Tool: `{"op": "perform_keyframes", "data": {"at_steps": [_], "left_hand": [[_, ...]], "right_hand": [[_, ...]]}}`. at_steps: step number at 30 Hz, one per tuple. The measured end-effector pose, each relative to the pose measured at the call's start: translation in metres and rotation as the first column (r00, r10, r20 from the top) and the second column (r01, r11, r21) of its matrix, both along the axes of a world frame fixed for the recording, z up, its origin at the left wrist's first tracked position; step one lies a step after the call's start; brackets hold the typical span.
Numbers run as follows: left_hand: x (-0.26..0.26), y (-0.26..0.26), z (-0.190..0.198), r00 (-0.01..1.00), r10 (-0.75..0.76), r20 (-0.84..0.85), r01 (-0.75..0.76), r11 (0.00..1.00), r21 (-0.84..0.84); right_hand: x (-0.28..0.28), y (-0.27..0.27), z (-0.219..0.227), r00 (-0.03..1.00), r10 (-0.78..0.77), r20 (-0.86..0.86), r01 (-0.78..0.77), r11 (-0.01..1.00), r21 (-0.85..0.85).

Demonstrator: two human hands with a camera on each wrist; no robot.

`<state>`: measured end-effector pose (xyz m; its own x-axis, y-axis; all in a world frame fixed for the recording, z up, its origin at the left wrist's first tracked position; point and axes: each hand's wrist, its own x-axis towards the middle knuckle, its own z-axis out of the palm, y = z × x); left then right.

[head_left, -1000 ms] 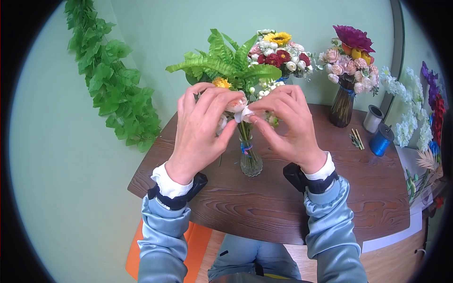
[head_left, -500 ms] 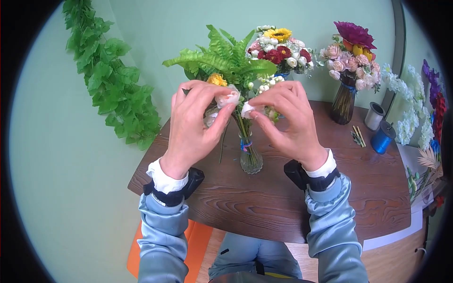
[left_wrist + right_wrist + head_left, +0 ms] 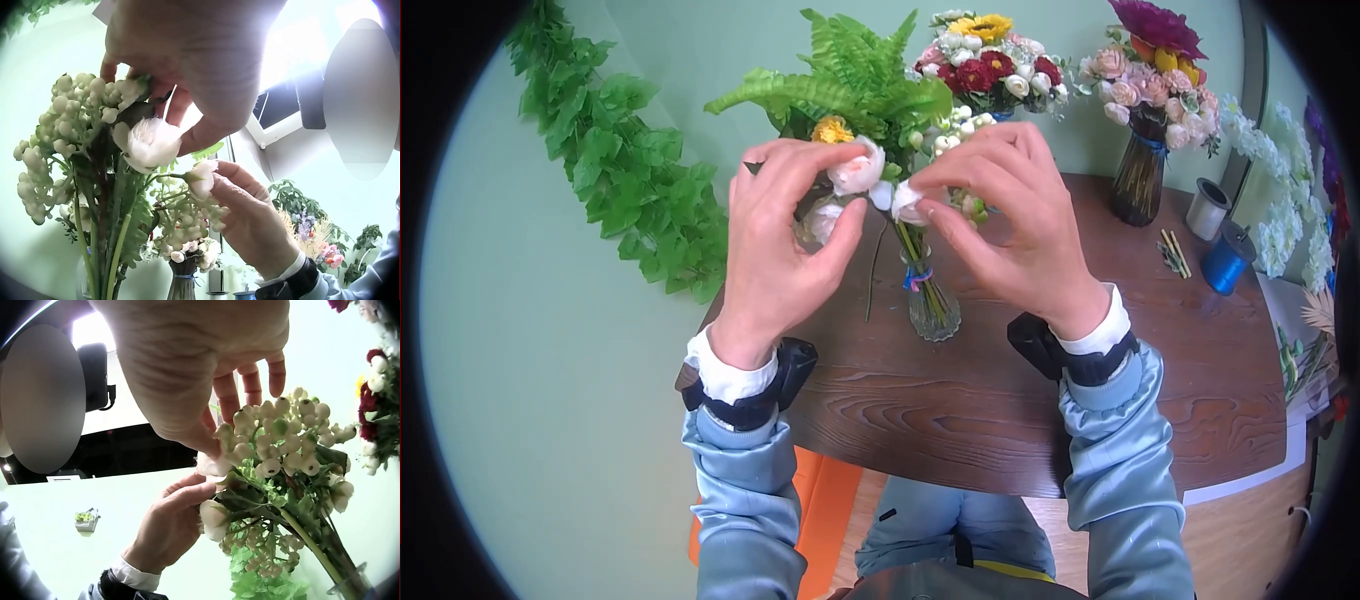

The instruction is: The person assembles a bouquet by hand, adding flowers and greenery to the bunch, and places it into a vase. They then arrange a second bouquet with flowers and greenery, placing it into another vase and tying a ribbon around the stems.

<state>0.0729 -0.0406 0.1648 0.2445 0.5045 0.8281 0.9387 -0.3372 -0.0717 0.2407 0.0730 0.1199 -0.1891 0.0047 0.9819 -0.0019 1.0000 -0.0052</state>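
Note:
In a clear glass vase [image 3: 935, 318] stands a bunch with fern leaves [image 3: 840, 85], a yellow flower [image 3: 833, 130] and white berry sprigs [image 3: 62, 125]. My left hand [image 3: 772, 240] has its curled fingers and thumb about a pale pink-white flower [image 3: 857, 172] on the bunch's near side. Just to its right, my right hand [image 3: 1020, 215] pinches a smaller white flower [image 3: 908, 203] between thumb and fingertips; its green stem shows in the left wrist view. Another whitish bloom [image 3: 822, 222] sits below the left fingers, partly covered. A blue tie [image 3: 917, 278] circles the stems.
Behind on the dark wooden table [image 3: 960, 420] are a mixed bouquet [image 3: 990, 70] and a dark vase [image 3: 1140, 180] of pink flowers. At right lie a silver spool [image 3: 1207, 208], a blue spool [image 3: 1229, 258] and short stem pieces [image 3: 1174, 253]. Ivy [image 3: 620, 150] hangs on the left wall.
My hands have moved apart: the left one has shifted left with its pale flower, and the right keeps its pinch on the small white flower. The head view has tilted down slightly.

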Motion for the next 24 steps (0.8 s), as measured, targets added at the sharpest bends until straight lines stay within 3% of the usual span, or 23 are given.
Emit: {"op": "perform_keyframes", "data": {"at_steps": [16,18,20,22,24], "left_hand": [[-0.0002,0.0024,-0.0008,0.999,0.035,-0.024,-0.033,0.998,0.053],[0.0012,-0.0005,0.0024,0.990,0.008,-0.140,0.004,0.996,0.084],[0.0021,-0.0027,0.0043,0.990,0.003,-0.142,0.010,0.996,0.088],[-0.0020,-0.0016,0.0044,0.997,-0.005,-0.080,0.025,0.971,0.239],[-0.0070,0.0002,0.0038,1.000,0.028,0.002,-0.027,0.957,0.288]], "right_hand": [[0.0002,0.0009,-0.0002,1.000,-0.003,-0.021,0.004,0.999,0.035],[0.0006,0.0002,0.0009,1.000,0.004,-0.016,-0.004,0.999,0.035],[0.0015,-0.0018,0.0028,1.000,0.010,-0.010,-0.009,0.999,0.037],[0.0022,-0.0050,0.0051,1.000,0.005,-0.009,-0.004,1.000,0.020],[0.0012,-0.0063,0.0057,1.000,0.010,-0.030,-0.009,1.000,0.026]]}}
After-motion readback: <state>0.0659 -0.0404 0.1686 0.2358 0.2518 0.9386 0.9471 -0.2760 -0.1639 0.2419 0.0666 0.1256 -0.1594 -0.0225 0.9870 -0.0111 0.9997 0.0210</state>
